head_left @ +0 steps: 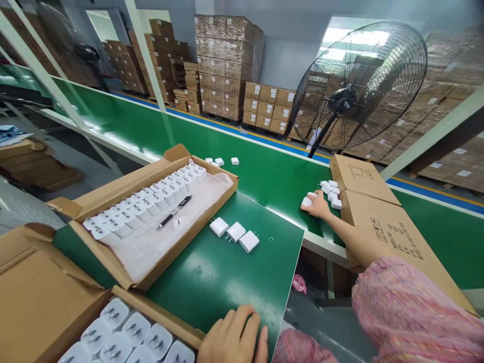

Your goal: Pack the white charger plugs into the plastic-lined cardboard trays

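My right hand [318, 206] reaches out over the green conveyor belt, its fingers closed round a white plug adapter [307, 201]. Just beyond it lies a small cluster of similar white adapters [334, 194], against a cardboard carton. My left hand [235, 337] rests flat on the green table [204, 267], fingers spread, with nothing in it. Ahead of it, three loose adapters [236, 231] lie on the table with metal prongs showing. A long open carton [181, 254] to the left holds rows of upright adapters. In it a black pen [174, 212] lies on white lining.
Another open box [159, 305] full of adapters, prongs up, stands at bottom left. A few adapters [219, 161] sit farther along the belt [270, 176]. Closed cartons [393, 232] lie at the right. Behind stand a large black fan [344, 101] and stacked boxes [227, 65].
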The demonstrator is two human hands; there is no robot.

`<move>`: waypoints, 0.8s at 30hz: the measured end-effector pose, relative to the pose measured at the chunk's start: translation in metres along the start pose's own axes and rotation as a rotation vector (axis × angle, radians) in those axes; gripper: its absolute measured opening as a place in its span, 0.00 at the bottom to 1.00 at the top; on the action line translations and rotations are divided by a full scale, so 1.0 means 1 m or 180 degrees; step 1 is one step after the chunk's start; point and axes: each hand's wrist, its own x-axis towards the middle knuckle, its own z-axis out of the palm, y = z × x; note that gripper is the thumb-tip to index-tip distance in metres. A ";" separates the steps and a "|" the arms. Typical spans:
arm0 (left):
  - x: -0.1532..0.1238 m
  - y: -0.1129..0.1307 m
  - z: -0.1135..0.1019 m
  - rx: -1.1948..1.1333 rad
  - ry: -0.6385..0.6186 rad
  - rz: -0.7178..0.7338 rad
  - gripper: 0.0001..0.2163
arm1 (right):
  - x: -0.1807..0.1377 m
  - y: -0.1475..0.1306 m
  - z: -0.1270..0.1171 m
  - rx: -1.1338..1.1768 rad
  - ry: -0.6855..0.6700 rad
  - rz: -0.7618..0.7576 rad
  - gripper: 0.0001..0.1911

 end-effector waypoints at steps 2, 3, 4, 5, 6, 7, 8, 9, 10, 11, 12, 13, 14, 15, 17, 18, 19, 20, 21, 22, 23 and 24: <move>0.002 0.000 -0.005 -0.0009 -0.0073 0.0059 0.11 | -0.005 -0.008 -0.005 0.0107 0.0123 -0.0068 0.24; 0.004 -0.001 -0.008 0.0001 -0.0144 0.0109 0.10 | -0.007 -0.014 -0.008 0.0173 0.0183 -0.0106 0.24; 0.005 -0.001 -0.011 0.0021 -0.0224 0.0157 0.09 | -0.008 -0.021 -0.011 0.0249 0.0235 -0.0153 0.24; 0.006 -0.002 -0.014 0.0044 -0.0319 0.0190 0.08 | -0.007 -0.031 -0.015 0.0333 0.0268 -0.0217 0.23; 0.007 -0.002 -0.017 0.0061 -0.0409 0.0217 0.07 | -0.006 -0.042 -0.020 0.0425 0.0270 -0.0309 0.23; 0.008 -0.002 -0.018 0.0064 -0.0433 0.0220 0.06 | -0.006 -0.056 -0.024 0.0522 0.0236 -0.0436 0.23; 0.008 -0.002 -0.019 0.0049 -0.0403 0.0197 0.07 | -0.006 -0.072 -0.029 0.0617 0.0163 -0.0597 0.22; 0.009 -0.001 -0.020 0.0026 -0.0381 0.0163 0.07 | -0.007 -0.091 -0.034 0.0709 0.0063 -0.0782 0.22; 0.010 0.000 -0.021 -0.0002 -0.0393 0.0133 0.08 | -0.011 -0.111 -0.038 0.0797 -0.0081 -0.1020 0.22; 0.012 0.001 -0.022 -0.0023 -0.0417 0.0113 0.08 | -0.016 -0.132 -0.041 0.0877 -0.0245 -0.1281 0.21; 0.014 0.002 -0.024 -0.0043 -0.0463 0.0106 0.08 | -0.022 -0.154 -0.044 0.0952 -0.0425 -0.1558 0.21; 0.016 0.003 -0.026 -0.0062 -0.0519 0.0110 0.07 | -0.030 -0.175 -0.046 0.1012 -0.0683 -0.1924 0.21; 0.018 0.004 -0.029 -0.0082 -0.0572 0.0124 0.07 | -0.038 -0.195 -0.048 0.1038 -0.0876 -0.2146 0.21; 0.020 0.005 -0.032 -0.0097 -0.0583 0.0134 0.07 | -0.045 -0.213 -0.050 0.1005 -0.1045 -0.2281 0.21; 0.023 0.005 -0.041 -0.0106 -0.0632 0.0115 0.08 | -0.059 -0.240 -0.055 0.0963 -0.1214 -0.2500 0.22; 0.024 0.005 -0.046 -0.0107 -0.0713 0.0095 0.08 | -0.065 -0.247 -0.059 0.1001 -0.1187 -0.2578 0.23; 0.025 0.005 -0.051 -0.0109 -0.0834 0.0073 0.09 | -0.072 -0.251 -0.064 0.1108 -0.1106 -0.2629 0.23; 0.028 0.004 -0.057 -0.0111 -0.1009 0.0046 0.10 | -0.080 -0.252 -0.070 0.1279 -0.1017 -0.2632 0.23; 0.032 0.004 -0.061 -0.0095 -0.1219 0.0006 0.11 | -0.090 -0.251 -0.077 0.1487 -0.0961 -0.2566 0.23; 0.039 0.002 -0.064 -0.0047 -0.1442 -0.0026 0.12 | -0.101 -0.248 -0.084 0.1708 -0.0964 -0.2433 0.22; 0.048 0.000 -0.065 0.0063 -0.1658 -0.0049 0.13 | -0.114 -0.244 -0.091 0.1930 -0.1046 -0.2263 0.23; 0.060 -0.003 -0.063 0.0241 -0.1849 -0.0063 0.14 | -0.128 -0.241 -0.097 0.2149 -0.1208 -0.2098 0.23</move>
